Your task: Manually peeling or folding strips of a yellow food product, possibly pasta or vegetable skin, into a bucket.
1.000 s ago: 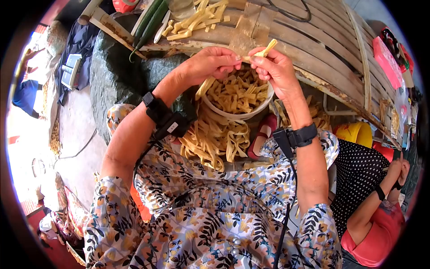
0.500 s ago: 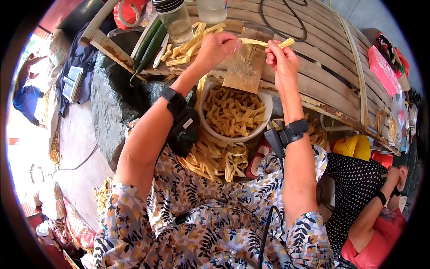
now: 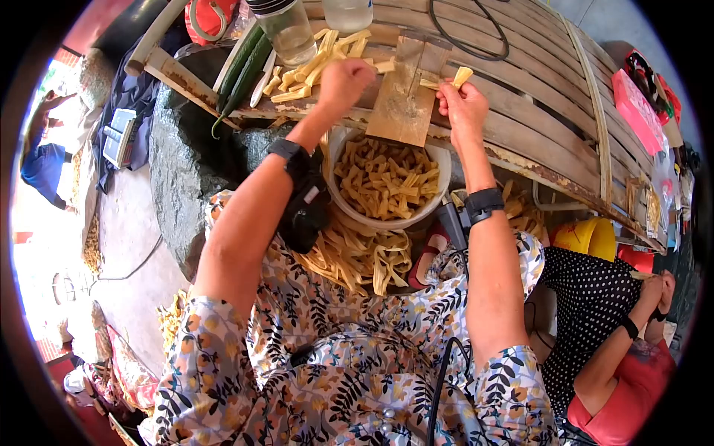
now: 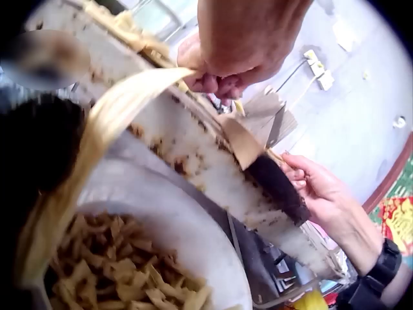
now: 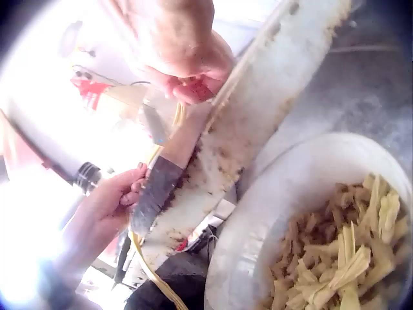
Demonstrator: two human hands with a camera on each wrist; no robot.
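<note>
My left hand (image 3: 346, 85) is beside the left edge of an upright-bladed wooden board (image 3: 401, 111). It grips the end of a long yellow fibrous strip (image 4: 106, 123), which hangs past the tub in the left wrist view. On the board's right, my right hand (image 3: 465, 111) pinches a short yellow piece (image 3: 462, 76) with a flared end above the fingers. A thin blade (image 4: 276, 126) stands up from the board in the left wrist view. Below the board's near end, a white tub (image 3: 445, 175) holds many short folded pieces (image 3: 387, 182).
More yellow pieces (image 3: 297, 85) lie on the slatted bench (image 3: 550, 104), near a glass jar (image 3: 286, 33) and green cucumbers (image 3: 242, 74). Long strips (image 3: 357, 256) are heaped below the tub. A black cable (image 3: 487, 52) curls behind the board. Another person (image 3: 621, 372) sits at right.
The hands rose from over the tub to the board, with a strip stretched between them half a second ago. Now they are apart, the strip is in two, and the left hand has moved left.
</note>
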